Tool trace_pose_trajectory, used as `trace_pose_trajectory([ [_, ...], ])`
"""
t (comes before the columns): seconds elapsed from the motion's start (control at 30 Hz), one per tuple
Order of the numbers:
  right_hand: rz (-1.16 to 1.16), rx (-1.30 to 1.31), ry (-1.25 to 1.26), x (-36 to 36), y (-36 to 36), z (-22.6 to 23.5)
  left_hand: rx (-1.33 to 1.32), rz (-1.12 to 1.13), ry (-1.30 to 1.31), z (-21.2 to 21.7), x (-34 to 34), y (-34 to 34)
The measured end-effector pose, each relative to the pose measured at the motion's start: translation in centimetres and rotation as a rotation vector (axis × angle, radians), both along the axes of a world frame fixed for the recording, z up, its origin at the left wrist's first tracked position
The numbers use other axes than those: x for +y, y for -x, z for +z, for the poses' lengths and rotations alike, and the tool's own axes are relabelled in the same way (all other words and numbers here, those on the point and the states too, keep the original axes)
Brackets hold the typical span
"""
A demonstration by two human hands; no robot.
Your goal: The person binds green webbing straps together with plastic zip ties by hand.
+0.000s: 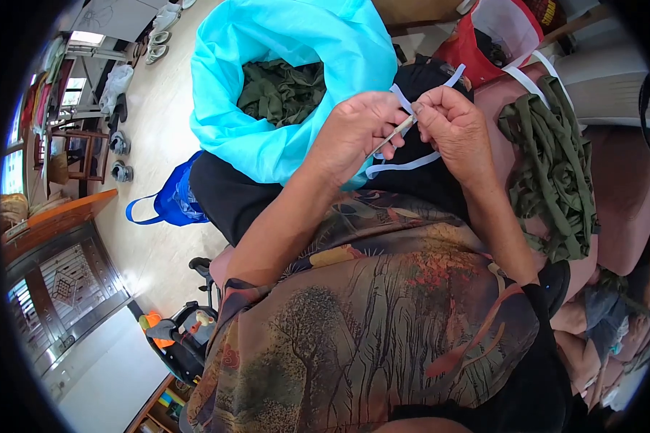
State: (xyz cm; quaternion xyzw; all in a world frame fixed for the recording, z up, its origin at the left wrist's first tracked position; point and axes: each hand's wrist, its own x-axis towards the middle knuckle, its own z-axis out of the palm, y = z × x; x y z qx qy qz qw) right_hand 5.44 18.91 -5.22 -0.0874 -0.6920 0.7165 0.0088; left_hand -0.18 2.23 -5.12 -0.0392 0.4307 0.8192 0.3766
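Head view, person seated, both hands raised over the lap at upper centre of the frame.

Left hand [354,137]: closed in a pinch on a thin metal tool [393,133], probably a bodkin or tweezers; too slim here to tell which. Its tip points up and right, toward the other hand.

Right hand [451,126]: fingers curled, grasping the white band [404,166] just at the tool tip. The band loops below both hands over the dark lap, and one end runs up right past the fingers.

Surroundings: blue bag [267,137] at upper centre, open, with green cloth [282,90] inside, touching the left wrist area. Green straps [556,166] piled on the seat at right. Red bag [484,43] at top right.

Risks, as judged:
- The band could slip off the tool tip; the grip there is small and the band is smooth and loose.
- The hanging loop could twist or catch on the bag rim, since it lies slack right beside it.
- The tip sits very near the right fingertips; a sudden push could jab them.
- If dropped, the tool could vanish into the open bag below.
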Motion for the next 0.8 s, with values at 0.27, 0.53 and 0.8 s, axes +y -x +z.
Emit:
trace_pose_trajectory([
  [0.27,0.041,0.01,0.087,-0.2,0.0,0.7,0.196,0.005,0.139,-0.5,0.2,-0.5],
  [0.53,0.081,-0.015,0.013,0.0,-0.6,0.2,0.217,0.095,0.195,0.1,0.1,-0.6],
  [0.8,0.067,-0.009,-0.048,-0.1,-0.5,-0.4,0.259,0.042,0.176,-0.4,0.1,-0.7],
])
